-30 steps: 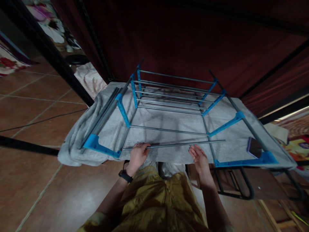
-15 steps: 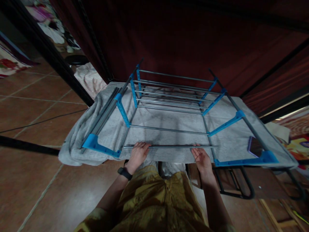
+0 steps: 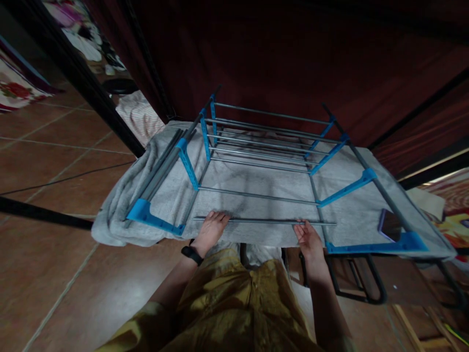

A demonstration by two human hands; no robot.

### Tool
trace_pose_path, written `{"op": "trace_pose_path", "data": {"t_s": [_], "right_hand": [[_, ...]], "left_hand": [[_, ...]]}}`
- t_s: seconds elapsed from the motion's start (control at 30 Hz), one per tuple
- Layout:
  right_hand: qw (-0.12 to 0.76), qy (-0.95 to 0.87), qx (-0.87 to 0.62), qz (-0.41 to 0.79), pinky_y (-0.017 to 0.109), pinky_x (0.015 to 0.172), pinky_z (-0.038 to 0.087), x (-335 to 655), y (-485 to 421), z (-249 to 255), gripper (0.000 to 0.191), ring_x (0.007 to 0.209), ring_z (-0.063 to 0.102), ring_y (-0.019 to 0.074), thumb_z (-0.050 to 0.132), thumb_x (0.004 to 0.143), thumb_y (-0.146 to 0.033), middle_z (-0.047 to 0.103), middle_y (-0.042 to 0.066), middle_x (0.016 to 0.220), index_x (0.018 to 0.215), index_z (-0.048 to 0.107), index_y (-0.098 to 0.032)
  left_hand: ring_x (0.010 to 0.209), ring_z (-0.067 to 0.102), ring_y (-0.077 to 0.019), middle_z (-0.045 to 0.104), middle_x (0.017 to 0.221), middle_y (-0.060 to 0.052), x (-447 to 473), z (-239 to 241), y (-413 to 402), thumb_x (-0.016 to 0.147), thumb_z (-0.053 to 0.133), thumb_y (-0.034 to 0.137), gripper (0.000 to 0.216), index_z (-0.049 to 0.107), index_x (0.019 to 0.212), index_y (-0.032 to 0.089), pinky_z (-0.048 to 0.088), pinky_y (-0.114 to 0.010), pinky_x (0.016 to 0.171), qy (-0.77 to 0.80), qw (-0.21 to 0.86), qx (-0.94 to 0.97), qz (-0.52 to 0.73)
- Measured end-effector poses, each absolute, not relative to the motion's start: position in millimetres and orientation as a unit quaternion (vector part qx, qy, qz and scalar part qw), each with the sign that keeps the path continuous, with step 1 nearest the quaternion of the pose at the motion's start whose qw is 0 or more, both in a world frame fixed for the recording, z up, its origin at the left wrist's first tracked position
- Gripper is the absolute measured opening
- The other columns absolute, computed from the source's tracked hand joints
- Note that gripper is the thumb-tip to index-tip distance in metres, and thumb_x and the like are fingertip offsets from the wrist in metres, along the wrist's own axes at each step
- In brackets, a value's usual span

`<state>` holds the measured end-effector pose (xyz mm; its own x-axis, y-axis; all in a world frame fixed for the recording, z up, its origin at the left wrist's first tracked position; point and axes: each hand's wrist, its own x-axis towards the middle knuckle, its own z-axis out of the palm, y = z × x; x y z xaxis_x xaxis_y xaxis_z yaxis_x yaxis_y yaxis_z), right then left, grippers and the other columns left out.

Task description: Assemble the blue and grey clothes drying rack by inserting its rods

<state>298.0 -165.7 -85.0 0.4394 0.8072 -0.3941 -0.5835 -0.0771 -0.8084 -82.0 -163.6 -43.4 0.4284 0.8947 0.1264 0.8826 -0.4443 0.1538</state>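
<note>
A rack (image 3: 256,161) of grey metal rods and blue plastic brackets lies flat on a grey towel (image 3: 120,195) that covers a table. A loose grey rod (image 3: 264,221) lies across its near end, held level. My left hand (image 3: 211,229) grips the rod near its left end; a black watch is on that wrist. My right hand (image 3: 309,238) holds the rod near its right end with fingers curled on it. The rod's right tip sits close to the near right blue bracket (image 3: 377,246). The near left blue bracket (image 3: 150,221) is just left of the rod.
A phone (image 3: 389,225) lies on the towel at the right, beside the bracket. Several spare grey rods (image 3: 161,164) lie along the rack's left side. A dark red curtain hangs behind the table. Brown floor tiles (image 3: 54,274) spread to the left. Black chair legs (image 3: 359,283) stand under the table's right.
The loose rod has swung from a slant to level and shifted left. My right hand has closed on it.
</note>
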Motion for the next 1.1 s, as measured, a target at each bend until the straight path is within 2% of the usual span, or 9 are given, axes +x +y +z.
{"op": "trace_pose_path", "data": {"t_s": [0.13,0.27,0.5,0.73,1.1], "right_hand": [[0.674,-0.097,-0.529,0.507,0.029,0.088,0.060,303.2,-160.7,-85.3,0.009,0.072,0.069,0.0118,0.071,0.083,-0.028,0.070,-0.003,0.074,0.081,0.064,-0.022],[0.681,-0.094,-0.526,0.501,0.031,0.093,0.058,303.9,-159.6,-88.2,0.011,0.077,0.070,0.0122,0.073,0.082,-0.029,0.071,-0.003,0.077,0.081,0.063,-0.023],[0.683,-0.136,-0.514,0.500,0.040,0.099,0.056,303.6,-163.3,-91.5,0.010,0.089,0.073,0.0190,0.074,0.080,-0.028,0.074,0.002,0.085,0.085,0.066,-0.023],[0.690,-0.135,-0.493,0.513,0.033,0.101,0.055,304.5,-165.1,-92.3,0.009,0.090,0.072,0.0149,0.075,0.079,-0.024,0.076,0.001,0.089,0.083,0.068,-0.022],[0.694,-0.144,-0.477,0.520,0.038,0.101,0.055,306.2,-166.4,-95.2,0.011,0.095,0.073,0.0170,0.075,0.077,-0.019,0.076,0.003,0.093,0.084,0.067,-0.022]], "left_hand": [[0.100,0.061,-0.0259,0.070,0.103,-0.011,-82.5,-43.6,-161.2,0.096,0.044,0.012,0.030,0.068,0.112,0.019,0.042,-0.043,0.096,0.532,0.035,0.841,0.095],[0.102,0.061,-0.0264,0.069,0.106,-0.012,-82.5,-49.3,-160.7,0.095,0.044,0.010,0.031,0.068,0.113,0.018,0.042,-0.043,0.097,0.525,0.028,0.844,0.104],[0.106,0.059,-0.0277,0.068,0.110,-0.014,-78.0,-56.2,-163.0,0.094,0.042,0.009,0.034,0.066,0.116,0.019,0.041,-0.044,0.098,0.533,0.019,0.839,0.109],[0.106,0.059,-0.0281,0.068,0.110,-0.013,-78.1,-59.1,-162.4,0.094,0.041,0.010,0.034,0.066,0.115,0.019,0.039,-0.044,0.100,0.534,0.009,0.841,0.092],[0.107,0.058,-0.0288,0.068,0.110,-0.013,-76.8,-58.4,-165.6,0.094,0.041,0.009,0.035,0.065,0.118,0.018,0.040,-0.045,0.100,0.532,-0.002,0.842,0.093]]}}
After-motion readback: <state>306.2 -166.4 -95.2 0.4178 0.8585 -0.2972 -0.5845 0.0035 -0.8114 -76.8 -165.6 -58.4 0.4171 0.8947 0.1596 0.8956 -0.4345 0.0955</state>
